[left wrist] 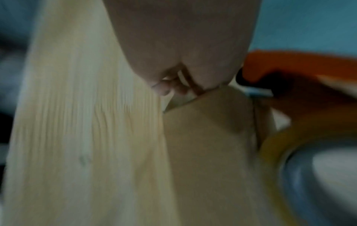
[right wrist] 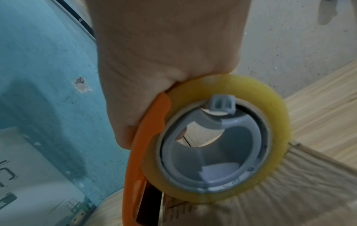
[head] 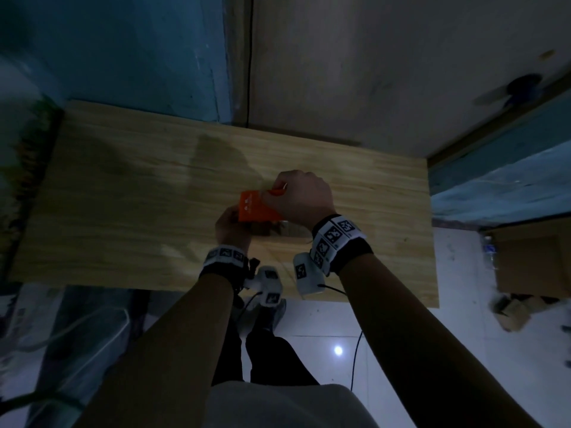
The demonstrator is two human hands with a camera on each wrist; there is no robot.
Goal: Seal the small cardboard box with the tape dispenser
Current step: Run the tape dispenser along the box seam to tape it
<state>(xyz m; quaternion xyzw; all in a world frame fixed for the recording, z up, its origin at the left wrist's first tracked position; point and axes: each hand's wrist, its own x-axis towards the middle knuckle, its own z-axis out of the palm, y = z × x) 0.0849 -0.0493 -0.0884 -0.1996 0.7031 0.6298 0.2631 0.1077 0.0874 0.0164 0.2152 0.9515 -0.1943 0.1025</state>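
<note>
On the wooden table (head: 123, 196) my right hand (head: 299, 196) grips an orange tape dispenser (head: 258, 208) from above, fingers curled over its top. It carries a yellowish tape roll (right wrist: 270, 116) on a grey hub (right wrist: 214, 152). The dispenser sits on the small cardboard box (left wrist: 208, 137), which it mostly hides in the head view. My left hand (head: 230, 225) holds the box's left side, its fingertips (left wrist: 162, 90) curled at the far corner. Beside the box in the left wrist view, the orange dispenser (left wrist: 299, 71) and the tape roll (left wrist: 278, 142) press close.
The table's near edge (head: 154, 288) lies just behind my wrists; its right edge (head: 432, 230) is about a forearm away. Brown cartons (head: 531, 261) and a bottle (head: 489, 248) stand on the floor at right. A blue wall (head: 139, 57) backs the table.
</note>
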